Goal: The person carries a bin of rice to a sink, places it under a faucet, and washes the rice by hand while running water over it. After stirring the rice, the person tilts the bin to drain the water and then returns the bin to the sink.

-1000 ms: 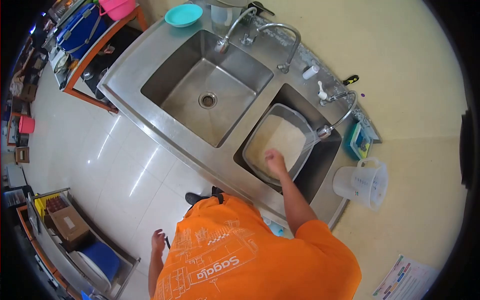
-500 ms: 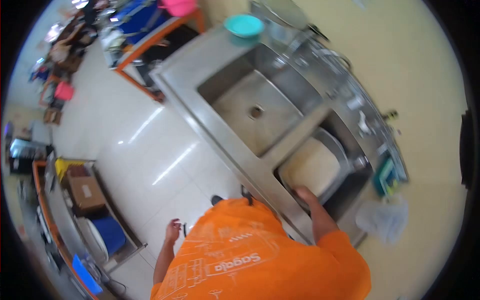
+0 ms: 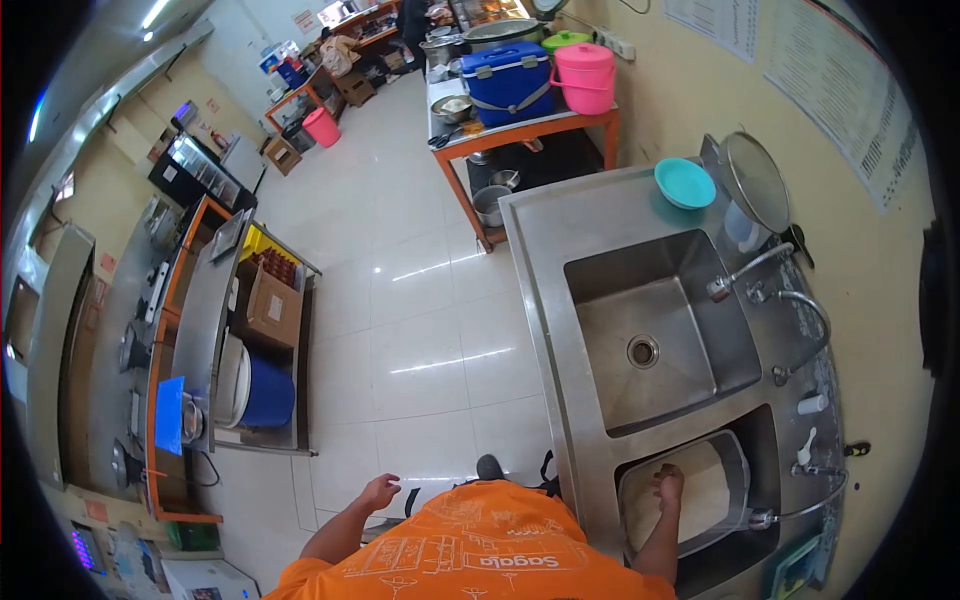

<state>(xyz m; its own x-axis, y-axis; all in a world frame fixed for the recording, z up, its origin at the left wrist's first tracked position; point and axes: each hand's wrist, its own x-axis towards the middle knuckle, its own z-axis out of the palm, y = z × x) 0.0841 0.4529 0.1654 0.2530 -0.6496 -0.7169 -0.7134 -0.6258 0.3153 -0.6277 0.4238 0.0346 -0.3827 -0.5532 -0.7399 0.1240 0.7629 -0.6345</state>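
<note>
My right hand [image 3: 668, 484] is over the rectangular tub [image 3: 738, 470] in the near sink basin, its fingers bent down toward the pale cloudy contents [image 3: 700, 500]. Whether the fingertips touch the contents or hold anything is too small to tell. My left hand [image 3: 380, 491] hangs over the floor to the left of my body, fingers apart and holding nothing. A faucet spout [image 3: 763, 518] reaches over the tub's right edge.
The far sink basin [image 3: 650, 330] has a round drain. A turquoise bowl [image 3: 685, 184] and a round lid [image 3: 755, 182] stand beyond it. Farther off, an orange-framed table [image 3: 540, 128] bears a blue cooler [image 3: 508, 84] and a pink bucket [image 3: 583, 78]. Shelving [image 3: 309, 350] stands at left.
The view has turned and lifted, showing more of the room. My right hand has moved from the tub's near edge to over its contents. My left hand is still free.
</note>
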